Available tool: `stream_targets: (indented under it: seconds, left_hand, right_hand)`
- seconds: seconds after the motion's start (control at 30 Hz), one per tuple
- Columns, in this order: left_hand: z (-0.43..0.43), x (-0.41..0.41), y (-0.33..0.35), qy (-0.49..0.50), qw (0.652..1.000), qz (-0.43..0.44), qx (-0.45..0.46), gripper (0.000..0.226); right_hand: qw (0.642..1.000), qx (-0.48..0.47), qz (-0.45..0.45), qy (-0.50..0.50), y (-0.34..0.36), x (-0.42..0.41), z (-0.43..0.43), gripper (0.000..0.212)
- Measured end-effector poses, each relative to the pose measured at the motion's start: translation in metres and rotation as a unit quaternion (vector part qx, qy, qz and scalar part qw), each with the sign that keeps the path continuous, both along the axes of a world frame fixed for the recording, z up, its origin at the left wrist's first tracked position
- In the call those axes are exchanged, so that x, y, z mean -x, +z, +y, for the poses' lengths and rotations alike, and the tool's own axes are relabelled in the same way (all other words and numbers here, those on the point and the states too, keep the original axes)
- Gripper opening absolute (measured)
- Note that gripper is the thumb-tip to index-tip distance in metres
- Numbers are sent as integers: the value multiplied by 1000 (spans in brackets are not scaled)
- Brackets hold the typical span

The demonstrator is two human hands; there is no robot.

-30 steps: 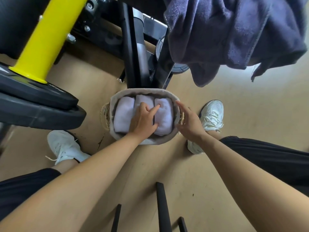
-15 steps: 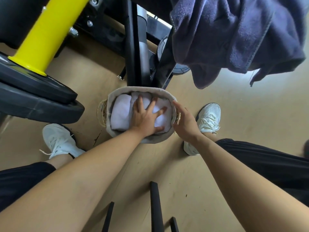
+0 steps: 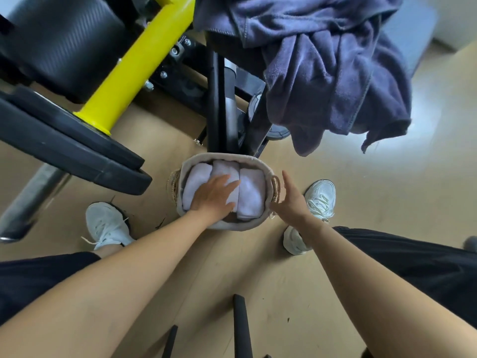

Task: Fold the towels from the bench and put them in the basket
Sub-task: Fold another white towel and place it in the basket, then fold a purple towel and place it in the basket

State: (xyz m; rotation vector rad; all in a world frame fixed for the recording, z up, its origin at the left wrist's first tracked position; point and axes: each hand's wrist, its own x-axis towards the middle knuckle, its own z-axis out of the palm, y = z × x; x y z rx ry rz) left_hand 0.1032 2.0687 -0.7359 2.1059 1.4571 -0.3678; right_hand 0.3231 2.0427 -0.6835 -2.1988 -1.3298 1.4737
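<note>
Tan floor (image 3: 348,197) holds the basket (image 3: 232,226) with three folded white towels (image 3: 251,195); left hand (image 3: 214,198) presses flat on them, right hand (image 3: 291,201) hovers open beside it. Far right, a navy towel (image 3: 335,73) hangs unfolded, so work remains.

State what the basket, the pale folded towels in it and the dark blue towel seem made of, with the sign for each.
Basket: likely woven straw or seagrass, matte, going by its braided tan handles; pale cloth liner over the rim.
Pale folded towels: soft fuzzy cloth, perhaps terry or microfibre; rounded folds.
Dark blue towel: plush napped cloth, stitched hems, limp drape.
</note>
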Motion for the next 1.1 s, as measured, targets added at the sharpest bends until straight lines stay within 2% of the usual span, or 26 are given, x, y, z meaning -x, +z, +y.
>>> stream_targets:
  seconds: [0.07, 0.13, 0.2, 0.27, 0.37, 0.47, 0.5, 0.57, 0.67, 0.73, 0.8, 0.9, 0.97, 1.0, 1.03, 1.1]
  left_hand:
    - [-3, 7, 22, 60, 998, -23, -20, 54]
    - [-4, 11, 46, 118, 989, -60, -64, 41]
    - [-3, 16, 70, 182, 971, -116, -101, 28]
    - [3, 20, 97, 225, 950, -167, -135, 17]
    - [17, 17, 145, 252, 929, -217, -165, 11]
    - [36, 1, 189, 252, 907, -275, -195, 11]
    - [45, -7, 201, 246, 899, -294, -213, 12]
    - [65, -24, 221, 222, 881, -323, -266, 17]
    - [102, -51, 247, 170, 871, -298, -350, 32]
    - [129, -65, 256, 140, 895, -232, -355, 51]
    - [149, -71, 258, 118, 926, -155, -322, 57]
    - [165, -67, 257, 104, 938, -112, -311, 31]
    - [169, -59, 260, 135, 930, -169, -296, 18]
    - [170, -55, 262, 171, 922, -227, -264, 15]
    - [171, -48, 264, 223, 899, -304, -221, 14]
    - [171, -29, 272, 349, 807, -458, -129, 15]
  right_hand:
    - [998, -36, -56, -1, 15, -2, -1, 74]
    - [987, -118, -110, -15, 39, -4, 5, 46]
    - [961, -229, -153, -15, 71, -1, 8, 24]
    - [918, -350, -184, 17, 104, 5, 10, 9]
    - [856, -483, -184, 7, 149, 10, 11, 4]
    - [819, -546, -173, -45, 187, 1, 23, 3]
    - [816, -548, -175, -56, 194, -7, 32, 3]
    - [832, -517, -193, -51, 204, -23, 52, 17]
    - [863, -438, -245, 50, 208, -43, 85, 52]
    - [877, -367, -284, 123, 208, -52, 100, 64]
    - [883, -314, -303, 172, 203, -60, 107, 65]
    - [884, -304, -301, 189, 197, -66, 107, 65]
    - [881, -313, -303, 186, 196, -67, 106, 64]
    - [879, -317, -304, 183, 196, -67, 106, 64]
    - [879, -318, -305, 180, 196, -66, 106, 63]
    - [883, -312, -302, 178, 198, -65, 107, 63]
